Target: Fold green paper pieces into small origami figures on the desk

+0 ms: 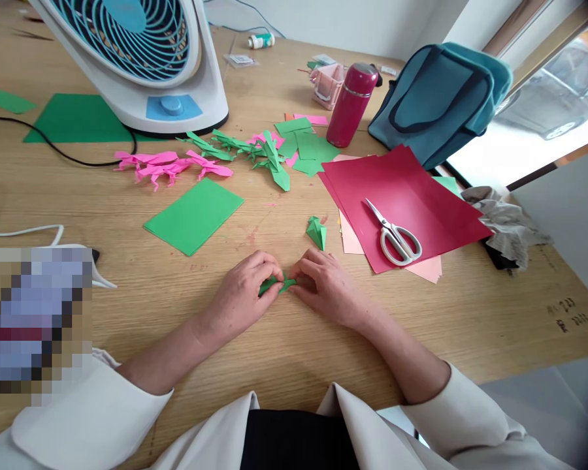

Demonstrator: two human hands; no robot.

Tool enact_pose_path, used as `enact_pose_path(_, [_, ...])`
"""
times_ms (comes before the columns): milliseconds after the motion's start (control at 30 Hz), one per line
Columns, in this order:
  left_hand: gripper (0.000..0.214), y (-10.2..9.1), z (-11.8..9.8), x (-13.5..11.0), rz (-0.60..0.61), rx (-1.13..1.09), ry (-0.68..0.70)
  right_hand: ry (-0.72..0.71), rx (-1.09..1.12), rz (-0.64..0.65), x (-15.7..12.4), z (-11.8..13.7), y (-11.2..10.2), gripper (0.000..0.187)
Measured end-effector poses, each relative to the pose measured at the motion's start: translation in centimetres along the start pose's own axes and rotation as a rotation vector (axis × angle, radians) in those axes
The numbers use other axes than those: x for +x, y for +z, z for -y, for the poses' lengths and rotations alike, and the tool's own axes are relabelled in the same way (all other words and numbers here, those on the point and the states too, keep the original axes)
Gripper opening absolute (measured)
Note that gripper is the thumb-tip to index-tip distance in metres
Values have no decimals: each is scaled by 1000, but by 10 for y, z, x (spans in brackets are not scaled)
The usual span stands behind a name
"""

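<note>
A small strip of folded green paper (273, 286) is pinched between my two hands just above the table. My left hand (247, 287) closes its thumb and fingertips on the near left part. My right hand (326, 284) grips the right end with thumb and curled fingers, which hide part of the fold. Just beyond my right hand lies another folded green paper piece (317, 232). A flat green paper stack (195, 215) rests farther off to the left. Pink folded paper figures (169, 166) and green folded figures (269, 160) lie in a row behind it.
White-handled scissors (399, 241) lie on dark red paper sheets (421, 189) at the right. A fan (176, 108) stands at the back left. A red bottle (355, 104) and a teal bag (441, 104) are at the back right. A blurred-out area covers the left edge.
</note>
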State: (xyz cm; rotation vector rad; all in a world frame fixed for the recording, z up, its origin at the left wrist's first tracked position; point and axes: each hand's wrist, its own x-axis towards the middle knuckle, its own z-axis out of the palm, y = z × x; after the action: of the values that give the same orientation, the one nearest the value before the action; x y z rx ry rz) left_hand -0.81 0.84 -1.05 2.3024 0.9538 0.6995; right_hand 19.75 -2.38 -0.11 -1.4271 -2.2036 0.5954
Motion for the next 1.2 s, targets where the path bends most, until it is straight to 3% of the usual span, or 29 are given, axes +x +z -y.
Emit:
enact_pose_path(633, [10, -1, 0, 3, 78, 44, -16, 94, -82, -55, -2, 10, 11, 6])
enact_pose_path(800, [13, -6, 3, 3, 122, 36, 11, 52, -82, -26, -2, 13, 8, 7])
enact_pose_path(967, [13, -9, 3, 0, 93, 53, 78, -24, -89, -21, -7, 13, 6, 6])
enact_pose_path(1200, [21, -13, 4, -11, 64, 195, 295, -147, -180, -47, -19, 12, 11, 14])
